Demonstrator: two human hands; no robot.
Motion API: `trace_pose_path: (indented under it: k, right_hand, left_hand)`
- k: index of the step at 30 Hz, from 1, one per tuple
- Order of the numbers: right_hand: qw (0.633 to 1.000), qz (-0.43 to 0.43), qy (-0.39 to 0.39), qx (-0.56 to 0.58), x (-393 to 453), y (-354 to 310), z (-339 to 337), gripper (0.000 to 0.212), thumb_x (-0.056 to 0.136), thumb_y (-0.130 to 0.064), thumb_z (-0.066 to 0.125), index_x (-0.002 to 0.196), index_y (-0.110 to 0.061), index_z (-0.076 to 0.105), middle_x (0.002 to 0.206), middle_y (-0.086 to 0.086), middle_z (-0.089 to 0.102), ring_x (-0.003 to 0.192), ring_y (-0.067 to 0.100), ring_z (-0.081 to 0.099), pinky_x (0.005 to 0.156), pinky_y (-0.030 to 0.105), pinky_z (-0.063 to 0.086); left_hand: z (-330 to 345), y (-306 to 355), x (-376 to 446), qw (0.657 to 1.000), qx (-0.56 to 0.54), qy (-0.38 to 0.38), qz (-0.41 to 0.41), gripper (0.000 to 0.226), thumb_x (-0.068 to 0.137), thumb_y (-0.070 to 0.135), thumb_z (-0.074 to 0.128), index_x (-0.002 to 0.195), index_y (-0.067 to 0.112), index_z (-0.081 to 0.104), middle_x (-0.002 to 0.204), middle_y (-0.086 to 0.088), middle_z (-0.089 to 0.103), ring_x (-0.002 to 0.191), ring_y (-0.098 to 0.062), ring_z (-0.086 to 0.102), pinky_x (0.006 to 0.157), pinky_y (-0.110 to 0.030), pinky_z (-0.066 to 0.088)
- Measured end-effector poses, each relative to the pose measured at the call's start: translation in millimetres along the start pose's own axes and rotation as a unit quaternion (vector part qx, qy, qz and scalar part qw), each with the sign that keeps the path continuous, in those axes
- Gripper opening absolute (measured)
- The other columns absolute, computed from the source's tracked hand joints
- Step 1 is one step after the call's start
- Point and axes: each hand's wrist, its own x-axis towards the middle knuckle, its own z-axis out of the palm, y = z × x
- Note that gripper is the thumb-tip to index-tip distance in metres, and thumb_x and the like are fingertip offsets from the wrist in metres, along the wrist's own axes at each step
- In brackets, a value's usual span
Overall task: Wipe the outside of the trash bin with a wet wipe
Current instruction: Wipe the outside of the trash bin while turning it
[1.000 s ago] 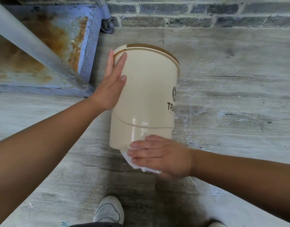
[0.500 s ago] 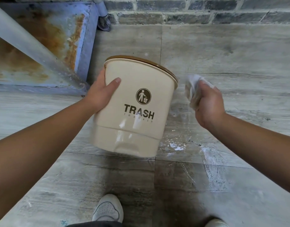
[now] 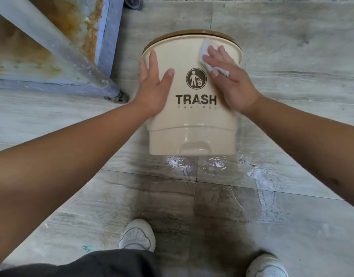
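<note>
The trash bin stands upright on the floor, its printed face toward the person. The left hand lies spread and flat on the left wall, thumb forward, bracing it. The right hand, fingers extended and close together, presses the wet wipe flat against the upper right wall just below the rim. Unwiped wall lies below and left of the wipe.

Words on the trash bin

I can read "TRASH" in big dark letters on the front of the cream trash bin, between my two hands. Under it, small thin letters say "TRACKER". Above the word is a round dark sign showing a little person dropping rubbish into a bin.
</note>
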Motion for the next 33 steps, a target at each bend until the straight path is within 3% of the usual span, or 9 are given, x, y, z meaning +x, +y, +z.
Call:
trace_pose_path:
  k: [2,4,6,10,17,22,27,30,33]
  right_hand:
    - [1.0,0.008,-0.003,0.007,5.7,4.8,-10.3,0.04,0.104,-0.022,0.042,0.143,-0.011,0.045,0.158,0.01,0.028,0.15,0.022,0.009,0.122,0.045,0.006]
    - [1.0,0.009,-0.007,0.009,4.6,7.3,-15.1,0.042,0.104,-0.026,0.042,0.144,-0.013,0.044,0.159,0.01,0.026,0.15,0.023,0.008,0.122,0.04,0.006]
    - [1.0,-0.01,-0.015,-0.011,-2.1,8.8,-16.2,0.043,0.104,-0.027,0.041,0.144,-0.013,0.043,0.159,0.012,0.025,0.15,0.025,0.007,0.122,0.042,0.006]
    - [0.99,-0.081,-0.056,-0.104,-26.2,13.1,-10.0,0.044,0.103,-0.02,0.04,0.145,-0.009,0.039,0.157,0.018,0.026,0.148,0.031,0.01,0.121,0.053,0.007]
    - [0.967,-0.152,-0.104,-0.175,-49.6,6.8,4.4,0.05,0.1,-0.035,0.034,0.145,-0.015,0.041,0.156,0.001,0.027,0.149,0.026,0.014,0.118,0.046,0.007]
    - [0.949,-0.212,-0.126,-0.196,-58.7,-2.0,10.8,0.047,0.099,-0.031,0.038,0.138,-0.011,0.052,0.152,0.007,0.039,0.145,0.029,0.027,0.116,0.045,0.016]
    - [0.898,-0.281,-0.168,-0.294,-64.5,-16.8,25.4,0.047,0.1,-0.036,0.037,0.141,-0.016,0.05,0.153,0.005,0.04,0.146,0.025,0.028,0.117,0.044,0.019]
    - [0.857,-0.309,-0.21,-0.355,-69.8,-24.9,39.3,0.049,0.101,-0.04,0.036,0.144,-0.019,0.046,0.155,0.003,0.038,0.147,0.023,0.026,0.118,0.042,0.018]
    - [0.832,-0.32,-0.242,-0.383,-84.4,-25.3,53.9,0.05,0.102,-0.042,0.034,0.146,-0.021,0.043,0.157,0.001,0.034,0.148,0.021,0.022,0.12,0.041,0.016]
  left_hand:
    - [4.1,12.6,1.6,0.994,0.075,0.004,0.08,0.065,0.097,0.055,0.032,0.154,0.035,0.006,0.161,-0.01,-0.018,0.148,-0.026,-0.01,0.119,-0.042,0.003]
    - [5.1,19.4,2.2,0.974,0.164,-0.019,0.153,0.063,0.095,0.063,0.027,0.151,0.043,0.009,0.161,-0.004,-0.018,0.147,-0.03,-0.016,0.114,-0.057,0.006]
    - [4.8,20.7,3.3,0.968,0.188,-0.029,0.163,0.065,0.093,0.068,0.026,0.151,0.044,0.009,0.162,-0.003,-0.017,0.146,-0.033,-0.017,0.112,-0.065,0.01]
    - [2.3,14.0,3.6,0.971,0.176,-0.025,0.157,0.065,0.097,0.059,0.03,0.153,0.036,0.008,0.161,-0.011,-0.018,0.144,-0.04,-0.018,0.113,-0.062,0.007]
    - [2.3,3.7,3.5,0.976,0.148,-0.036,0.155,0.066,0.099,0.054,0.032,0.155,0.029,0.007,0.158,-0.017,-0.022,0.143,-0.044,-0.019,0.114,-0.055,-0.001]
    - [1.2,6.3,3.0,0.975,0.158,-0.035,0.15,0.066,0.099,0.054,0.031,0.154,0.029,0.006,0.158,-0.016,-0.023,0.143,-0.043,-0.019,0.114,-0.056,0.002]
    - [-5.5,13.9,-0.5,0.946,0.255,0.001,0.198,0.063,0.099,0.055,0.025,0.153,0.03,0.004,0.16,-0.014,-0.016,0.145,-0.039,-0.015,0.107,-0.071,0.013]
    - [-8.6,18.0,5.9,0.922,0.282,-0.04,0.263,0.058,0.098,0.049,0.025,0.152,0.037,0.005,0.162,-0.011,-0.012,0.145,-0.042,-0.014,0.106,-0.073,0.016]
    - [-6.0,16.6,7.4,0.921,0.288,-0.066,0.254,0.057,0.097,0.055,0.019,0.151,0.041,0.007,0.162,-0.005,-0.012,0.144,-0.043,-0.017,0.105,-0.073,0.016]
